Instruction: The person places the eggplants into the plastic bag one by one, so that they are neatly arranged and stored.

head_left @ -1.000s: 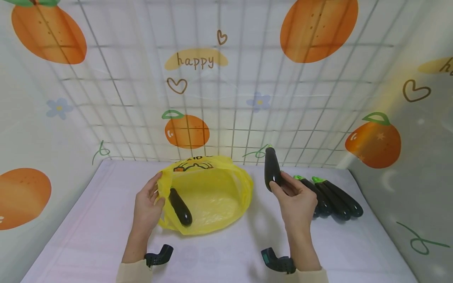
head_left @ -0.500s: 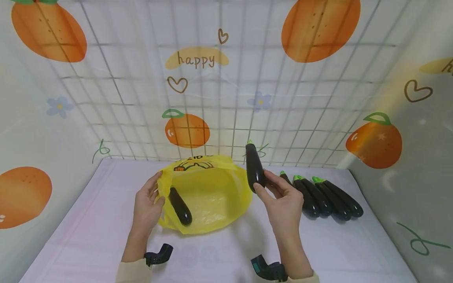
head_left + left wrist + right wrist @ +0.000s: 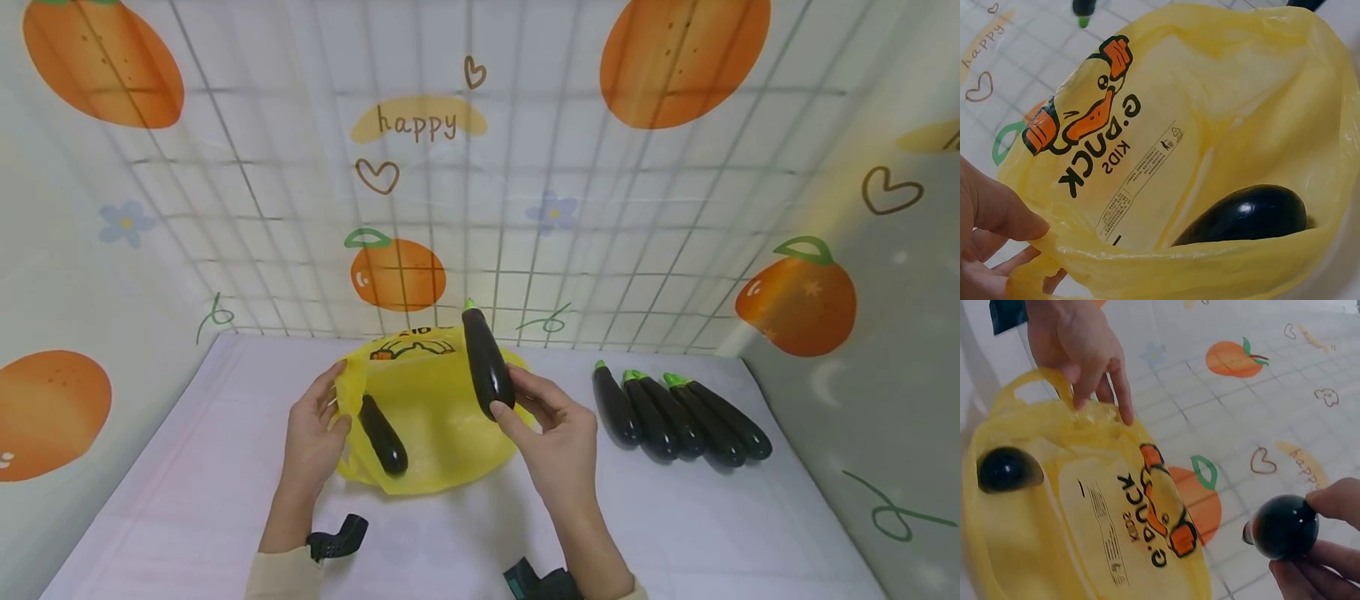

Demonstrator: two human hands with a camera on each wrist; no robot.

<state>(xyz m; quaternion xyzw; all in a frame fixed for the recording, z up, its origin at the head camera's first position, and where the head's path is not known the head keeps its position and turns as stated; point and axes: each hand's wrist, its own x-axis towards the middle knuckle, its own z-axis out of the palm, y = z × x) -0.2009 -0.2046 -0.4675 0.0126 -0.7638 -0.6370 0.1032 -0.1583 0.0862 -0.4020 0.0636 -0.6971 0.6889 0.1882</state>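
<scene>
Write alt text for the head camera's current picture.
A right hand holds up a dark eggplant near an open yellow bag, whose edge the left hand grips. A second eggplant lies in the bag; five more eggplants lie side by side on the pale table to the right.

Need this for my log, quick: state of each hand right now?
Left hand: holding the yellow bag by its edge.
Right hand: holding an eggplant near its rounded end.

You wear plain beige sleeves [image 3: 283, 577]. Your left wrist camera [image 3: 337, 542] is black, angular; your right wrist camera [image 3: 553, 586], also black, shows a teal patch [image 3: 516, 587].
</scene>
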